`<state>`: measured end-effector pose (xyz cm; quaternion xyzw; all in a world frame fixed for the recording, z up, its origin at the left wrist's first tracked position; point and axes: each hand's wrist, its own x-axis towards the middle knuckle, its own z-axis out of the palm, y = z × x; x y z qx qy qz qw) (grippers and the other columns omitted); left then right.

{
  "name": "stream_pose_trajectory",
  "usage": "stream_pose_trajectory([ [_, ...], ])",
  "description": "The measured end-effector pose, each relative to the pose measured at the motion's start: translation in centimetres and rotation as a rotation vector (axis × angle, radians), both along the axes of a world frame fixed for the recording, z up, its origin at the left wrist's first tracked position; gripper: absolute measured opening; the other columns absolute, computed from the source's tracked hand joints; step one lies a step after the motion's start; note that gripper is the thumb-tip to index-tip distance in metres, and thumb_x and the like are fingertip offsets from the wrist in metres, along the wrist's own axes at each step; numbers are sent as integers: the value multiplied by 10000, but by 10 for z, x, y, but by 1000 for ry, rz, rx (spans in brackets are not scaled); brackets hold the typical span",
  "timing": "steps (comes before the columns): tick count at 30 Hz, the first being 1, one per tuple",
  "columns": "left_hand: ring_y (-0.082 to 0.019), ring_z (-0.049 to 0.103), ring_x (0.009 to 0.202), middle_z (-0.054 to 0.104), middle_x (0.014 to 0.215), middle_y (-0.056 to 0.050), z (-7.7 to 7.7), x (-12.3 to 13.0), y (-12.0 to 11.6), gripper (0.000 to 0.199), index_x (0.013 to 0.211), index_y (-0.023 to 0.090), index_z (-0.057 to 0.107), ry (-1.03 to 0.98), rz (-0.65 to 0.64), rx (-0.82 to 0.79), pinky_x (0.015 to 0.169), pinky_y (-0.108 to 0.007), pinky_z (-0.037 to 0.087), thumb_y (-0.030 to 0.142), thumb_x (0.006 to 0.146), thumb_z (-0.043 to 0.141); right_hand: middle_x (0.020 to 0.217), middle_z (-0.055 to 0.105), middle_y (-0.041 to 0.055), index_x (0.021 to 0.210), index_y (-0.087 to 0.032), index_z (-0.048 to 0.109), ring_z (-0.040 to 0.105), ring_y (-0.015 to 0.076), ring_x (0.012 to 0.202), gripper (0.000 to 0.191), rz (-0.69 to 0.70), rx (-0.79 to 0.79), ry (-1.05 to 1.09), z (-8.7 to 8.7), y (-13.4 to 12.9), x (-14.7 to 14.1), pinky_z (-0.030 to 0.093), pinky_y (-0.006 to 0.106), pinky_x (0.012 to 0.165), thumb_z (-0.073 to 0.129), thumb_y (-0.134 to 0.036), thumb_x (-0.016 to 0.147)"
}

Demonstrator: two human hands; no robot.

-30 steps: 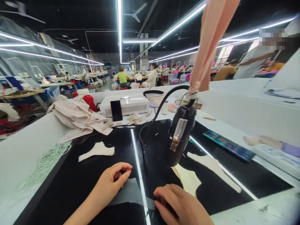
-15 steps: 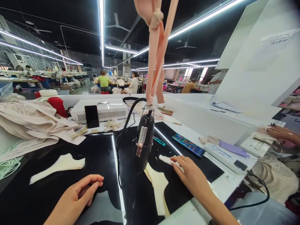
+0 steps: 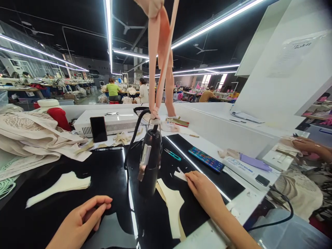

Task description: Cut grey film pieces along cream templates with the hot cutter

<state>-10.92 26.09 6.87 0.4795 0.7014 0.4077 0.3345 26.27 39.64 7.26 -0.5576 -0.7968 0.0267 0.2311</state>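
Observation:
My right hand [image 3: 203, 190] pinches a small cream fabric piece [image 3: 180, 175] at the right of the black work surface. Just left of it lies a short stack of cream cut fabric pieces [image 3: 172, 207], its layers slightly fanned. My left hand [image 3: 84, 218] has its fingers curled and thumb close to the index finger, with nothing visible between them. Beneath it, a grey cut shape [image 3: 114, 231] lies flat. Another cream cut stack [image 3: 61, 186] rests farther left. Between my hands a black corded power tool [image 3: 150, 162] with a silver lever hangs from a knotted pink strip [image 3: 155, 69].
Teal thread snips [image 3: 172, 154] and a lit phone [image 3: 206, 159] lie beyond my right hand. A dark phone [image 3: 98, 129] leans on a white vented box [image 3: 111, 122]. Beige fabric [image 3: 33, 135] is heaped at left. At far right, a co-worker's hands [image 3: 308, 143] handle beige cloth.
The view has shifted slightly, and the hanging tool and pink strip sit farther left. My right fingers have closed onto the small cream piece. The left hand stays nearly in place, thumb nearer the index finger.

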Motion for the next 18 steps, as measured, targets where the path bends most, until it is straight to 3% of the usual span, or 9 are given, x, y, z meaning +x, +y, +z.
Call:
stream_pose_trajectory([
  [8, -277, 704, 958, 520, 571, 36, -3, -2, 1, 577, 1082, 242, 708, 21, -13, -3, 874, -312, 505, 742, 812, 607, 917, 743, 45, 881, -241, 710, 706, 236, 840, 314, -39, -80, 147, 7, 1, 4, 499, 338, 721, 450, -366, 1004],
  [15, -294, 704, 969, 565, 579, 22, -4, -13, 5, 628, 1107, 239, 715, 16, -89, -66, 902, -329, 516, 764, 770, 642, 960, 779, 65, 895, -243, 733, 708, 269, 889, 378, -3, -173, 262, 13, 3, 10, 500, 369, 782, 410, -410, 1000],
  [18, -289, 708, 934, 553, 566, 27, -5, -11, 4, 637, 1110, 237, 719, 14, -51, -25, 900, -330, 510, 772, 777, 624, 901, 781, 53, 898, -238, 727, 704, 257, 829, 367, -19, -210, 301, 12, 5, 12, 490, 355, 751, 427, -424, 996],
])
